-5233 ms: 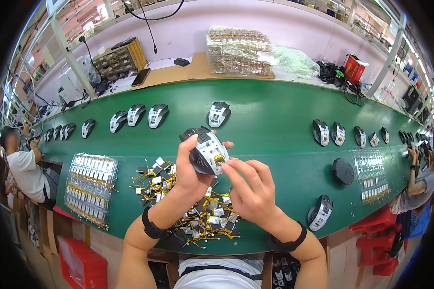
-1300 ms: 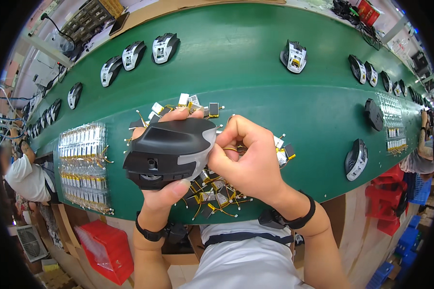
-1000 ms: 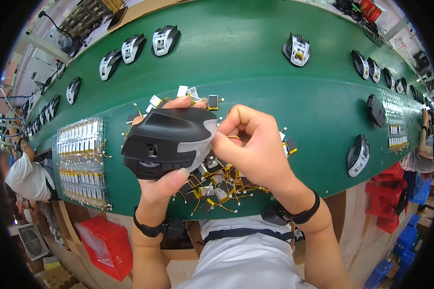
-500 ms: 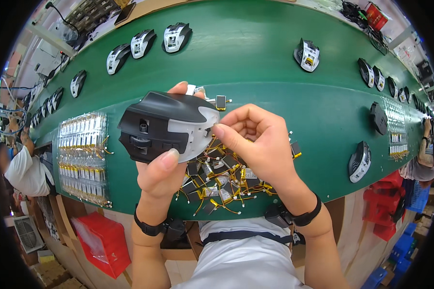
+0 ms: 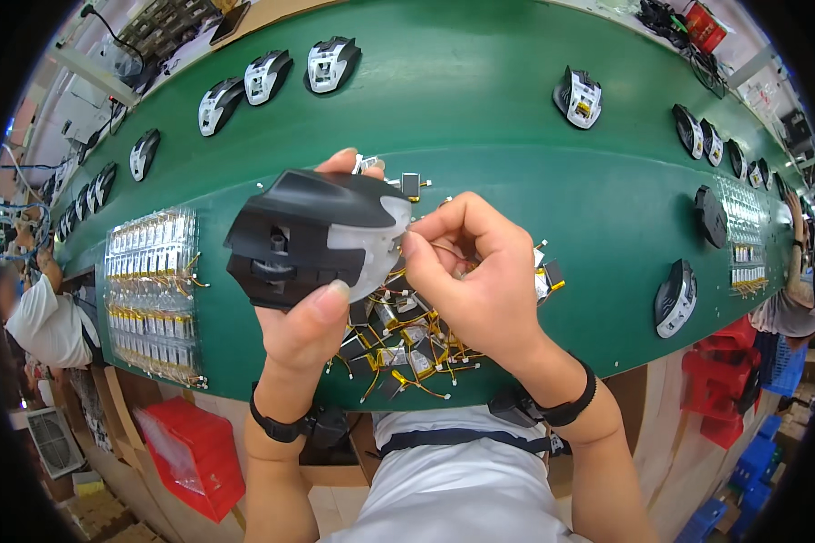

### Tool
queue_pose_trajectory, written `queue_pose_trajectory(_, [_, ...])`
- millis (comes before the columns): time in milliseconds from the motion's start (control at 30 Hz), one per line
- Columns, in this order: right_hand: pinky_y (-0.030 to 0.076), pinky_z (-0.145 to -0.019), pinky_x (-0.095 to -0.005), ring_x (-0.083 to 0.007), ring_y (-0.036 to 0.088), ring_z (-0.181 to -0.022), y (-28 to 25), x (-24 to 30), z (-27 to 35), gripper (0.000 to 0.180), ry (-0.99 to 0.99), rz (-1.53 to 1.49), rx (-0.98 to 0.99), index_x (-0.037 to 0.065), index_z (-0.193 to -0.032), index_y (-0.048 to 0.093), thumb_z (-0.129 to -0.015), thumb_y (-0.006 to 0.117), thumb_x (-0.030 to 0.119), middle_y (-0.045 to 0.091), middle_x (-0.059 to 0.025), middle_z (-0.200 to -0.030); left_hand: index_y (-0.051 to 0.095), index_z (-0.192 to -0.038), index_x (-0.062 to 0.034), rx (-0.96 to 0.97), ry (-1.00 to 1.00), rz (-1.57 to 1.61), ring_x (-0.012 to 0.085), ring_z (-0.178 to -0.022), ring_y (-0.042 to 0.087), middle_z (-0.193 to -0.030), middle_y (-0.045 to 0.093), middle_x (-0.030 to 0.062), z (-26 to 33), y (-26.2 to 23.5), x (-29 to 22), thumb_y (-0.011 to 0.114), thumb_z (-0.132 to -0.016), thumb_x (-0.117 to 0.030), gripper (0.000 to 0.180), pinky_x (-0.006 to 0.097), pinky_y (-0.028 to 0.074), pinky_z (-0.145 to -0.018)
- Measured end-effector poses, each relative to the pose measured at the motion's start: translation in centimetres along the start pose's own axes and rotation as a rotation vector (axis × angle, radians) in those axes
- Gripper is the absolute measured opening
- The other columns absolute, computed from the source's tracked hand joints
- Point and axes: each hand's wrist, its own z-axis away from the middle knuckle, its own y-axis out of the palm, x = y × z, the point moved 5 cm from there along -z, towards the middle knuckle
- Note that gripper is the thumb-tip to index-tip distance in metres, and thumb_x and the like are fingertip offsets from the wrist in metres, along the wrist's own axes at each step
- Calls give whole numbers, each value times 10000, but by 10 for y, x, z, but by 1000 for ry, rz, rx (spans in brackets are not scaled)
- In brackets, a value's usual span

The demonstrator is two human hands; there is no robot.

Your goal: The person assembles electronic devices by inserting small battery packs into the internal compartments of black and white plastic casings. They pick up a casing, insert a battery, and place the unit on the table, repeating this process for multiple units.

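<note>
A black and white computer mouse shell [image 5: 310, 237] is held up above the table, tilted, with its scroll wheel toward the left. My left hand [image 5: 304, 328] grips it, thumb on the near side and fingers curled behind. At the shell's right end, the thumb and forefinger of my right hand [image 5: 482, 276] are pinched together. A thin reddish wire [image 5: 445, 250] runs from that pinch back toward the curled fingers; what it leads to is hidden. Beneath both hands lies a loose pile of small wired batteries [image 5: 418, 342], and another battery [image 5: 411, 186] lies beyond the shell.
Battery-filled clear trays [image 5: 154, 294] are at the left, with another tray [image 5: 744, 237] at the right. Mouse shells [image 5: 332, 65] stand along the green table's [image 5: 462, 100] far part and both sides. One shell [image 5: 675, 300] is right of my hand. Red bins [image 5: 195, 457] sit below; people work at both sides.
The mouse shell has turned slightly in my left hand. My right fingertips remain by its end, and a reddish wire now shows at them.
</note>
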Motion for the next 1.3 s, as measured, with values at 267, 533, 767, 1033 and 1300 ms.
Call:
queue_pose_trajectory(267, [350, -474, -219, -22, 400, -516, -2, -1, 0, 137, 23, -7, 25, 5, -750, 578, -759, 712, 29, 476, 35, -547, 426, -1378, -36, 50, 9, -82, 374, -1328, 461, -1435, 431, 251, 3, 3, 2, 782, -715, -232, 778, 500, 423, -1069])
queue_pose_trajectory(533, [370, -497, -224, -23, 420, -534, -5, -9, -3, 139, 252, -139, 147, -14, -747, 583, -772, 704, 49, 490, 34, -560, 411, -1301, -121, 133, 5, -151, 416, -1301, 483, -1409, 450, 283, 3, 0, 2, 775, -727, -195, 684, 504, 416, -1071])
queue_pose_trajectory(767, [392, -505, -218, -27, 466, -554, -9, -8, -6, 122, 218, -60, 127, -17, -744, 605, -778, 699, 53, 544, 20, -601, 432, -1370, -66, 107, -1, -148, 401, -1314, 473, -1422, 445, 268, 2, -2, 6, 788, -724, -215, 753, 500, 416, -1077])
queue_pose_trajectory(1033, [440, -581, -189, -18, 516, -653, -10, -5, -12, 166, 124, -22, 106, -21, -865, 638, -813, 758, 81, 611, 17, -745, 397, -1418, 17, 20, -10, -46, 415, -1354, 421, -1478, 373, 260, -3, -3, 5, 706, -701, -237, 821, 537, 382, -1096])
queue_pose_trajectory(1300, [491, -625, -210, -48, 575, -694, -4, -11, -12, 200, 176, -208, 93, -31, -909, 670, -805, 774, 104, 691, -52, -817, 380, -1429, 7, 8, -16, -8, 424, -1360, 410, -1484, 368, 254, -6, -4, 4, 702, -710, -239, 826, 543, 375, -1101])
